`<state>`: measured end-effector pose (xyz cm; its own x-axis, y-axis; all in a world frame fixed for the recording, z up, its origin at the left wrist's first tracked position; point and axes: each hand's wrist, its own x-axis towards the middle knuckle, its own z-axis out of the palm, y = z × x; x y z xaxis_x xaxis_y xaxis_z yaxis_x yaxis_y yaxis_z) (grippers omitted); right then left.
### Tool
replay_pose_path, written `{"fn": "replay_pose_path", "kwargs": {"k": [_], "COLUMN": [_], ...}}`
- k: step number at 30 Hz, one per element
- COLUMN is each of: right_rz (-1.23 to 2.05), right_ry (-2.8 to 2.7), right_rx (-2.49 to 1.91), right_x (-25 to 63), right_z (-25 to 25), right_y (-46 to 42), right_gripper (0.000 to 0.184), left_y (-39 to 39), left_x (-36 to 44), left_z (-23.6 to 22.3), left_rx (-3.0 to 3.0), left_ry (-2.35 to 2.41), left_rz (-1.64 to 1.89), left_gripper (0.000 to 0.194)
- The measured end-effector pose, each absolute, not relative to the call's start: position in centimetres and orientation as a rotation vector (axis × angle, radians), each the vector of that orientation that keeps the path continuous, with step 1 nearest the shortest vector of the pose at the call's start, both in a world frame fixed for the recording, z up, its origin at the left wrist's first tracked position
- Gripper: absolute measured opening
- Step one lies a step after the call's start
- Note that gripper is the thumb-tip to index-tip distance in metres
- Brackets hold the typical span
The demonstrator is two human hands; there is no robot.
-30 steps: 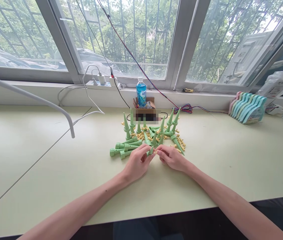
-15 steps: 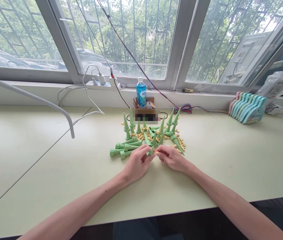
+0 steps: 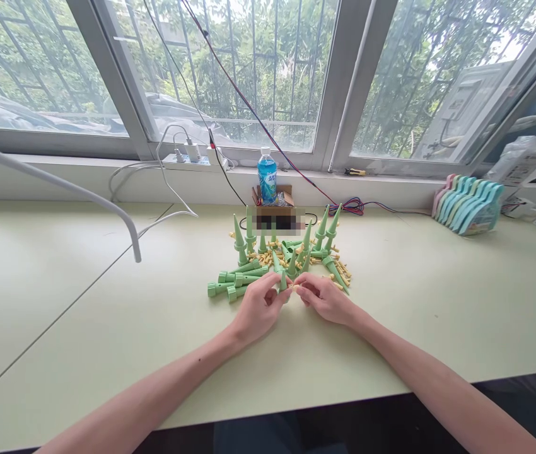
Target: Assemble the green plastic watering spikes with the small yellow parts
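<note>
My left hand point(image 3: 261, 307) is closed round a green plastic spike point(image 3: 283, 281), its pointed tip up between the fingers. Close against it, my right hand point(image 3: 325, 299) pinches a small yellow plastic piece point(image 3: 295, 287) that touches or nearly touches the spike; the contact is hidden by my fingertips. Just beyond both hands, several green spikes stand upright, such as one spike point(image 3: 239, 238) at the left of the cluster. Several more green spikes point(image 3: 251, 278) lie on their sides by my left hand. Loose yellow pieces point(image 3: 264, 258) are scattered among them.
A blue-liquid bottle point(image 3: 267, 176) stands at a small cardboard box point(image 3: 287, 200) behind the spikes. Pastel plastic hangers or holders point(image 3: 468, 205) stand at the right. A white tubular arm point(image 3: 60, 180) reaches over the pale table point(image 3: 107, 328). Cables and a power strip point(image 3: 187, 159) line the windowsill.
The green spike in my left hand has tilted more upright and shifted slightly left. My right hand's fingertips have moved a little left with the yellow piece.
</note>
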<state>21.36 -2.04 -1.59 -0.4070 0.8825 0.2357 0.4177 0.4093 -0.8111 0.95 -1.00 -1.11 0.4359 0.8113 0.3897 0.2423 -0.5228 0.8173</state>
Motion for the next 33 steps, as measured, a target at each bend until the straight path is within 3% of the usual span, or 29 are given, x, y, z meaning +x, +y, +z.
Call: {"fn": "replay_pose_path", "kwargs": {"k": [11, 33], "right_rz": [0.868, 0.717], "right_ry": [-1.963, -2.041], "right_rx": [-1.081, -1.134], "right_x": [21.53, 21.54], "right_z": [-1.7, -1.19], "right_y": [-2.08, -2.17], "right_gripper": [0.015, 0.024], "left_y": [-0.89, -1.07], "left_x": [0.9, 0.98], "left_z": [-1.39, -1.14], "left_rx": [1.975, 2.141], "left_ry": [0.858, 0.779], "left_rz": [1.012, 1.108], "left_gripper": [0.009, 0.008]}}
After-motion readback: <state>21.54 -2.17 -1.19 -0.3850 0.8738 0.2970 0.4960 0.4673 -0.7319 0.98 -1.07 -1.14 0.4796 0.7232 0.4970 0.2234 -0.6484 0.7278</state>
